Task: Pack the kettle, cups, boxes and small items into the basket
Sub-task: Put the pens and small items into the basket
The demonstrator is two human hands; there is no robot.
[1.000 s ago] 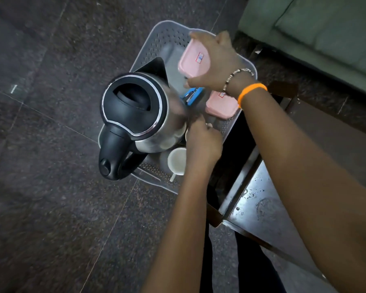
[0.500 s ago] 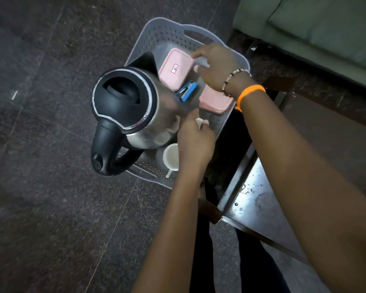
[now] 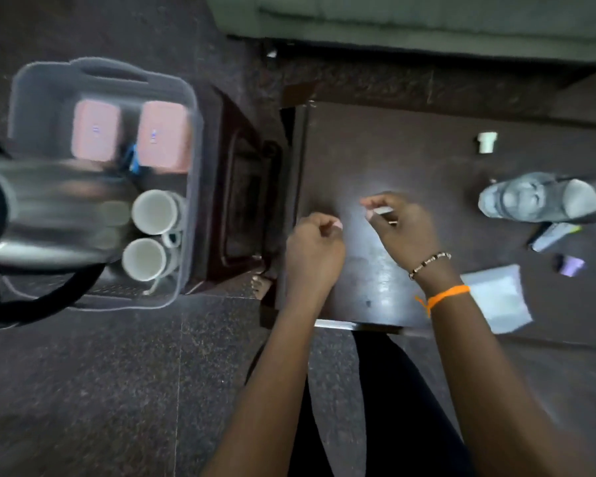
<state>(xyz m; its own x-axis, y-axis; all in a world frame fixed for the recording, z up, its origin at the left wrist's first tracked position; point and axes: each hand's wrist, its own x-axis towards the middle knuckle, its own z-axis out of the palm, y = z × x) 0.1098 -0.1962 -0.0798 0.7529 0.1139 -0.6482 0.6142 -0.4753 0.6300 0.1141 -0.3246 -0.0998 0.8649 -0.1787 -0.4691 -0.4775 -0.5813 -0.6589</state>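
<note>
The grey perforated basket (image 3: 190,108) stands on the floor at the left. Inside it sit the steel kettle (image 3: 49,215) with its black handle, two pink boxes (image 3: 95,130) (image 3: 164,136), a blue stapler (image 3: 134,160) between them, and two white cups (image 3: 154,211) (image 3: 144,259) lying side by side. Both hands hover over the dark table (image 3: 393,139), away from the basket. My left hand (image 3: 315,249) is curled into a loose fist and holds nothing I can see. My right hand (image 3: 401,228) pinches a small pale item (image 3: 383,211), too blurred to name.
On the table's right lie a small white cap-like piece (image 3: 487,142), a crumpled grey item (image 3: 537,197), a flat dark device (image 3: 553,235), a small purple object (image 3: 572,265) and a white packet (image 3: 498,299). A green sofa (image 3: 427,22) runs along the top. A dark wooden stand (image 3: 241,201) sits between basket and table.
The view has swung right from the basket to the table. My right hand let go of the pink box, which now lies in the basket, and both hands moved over to the table.
</note>
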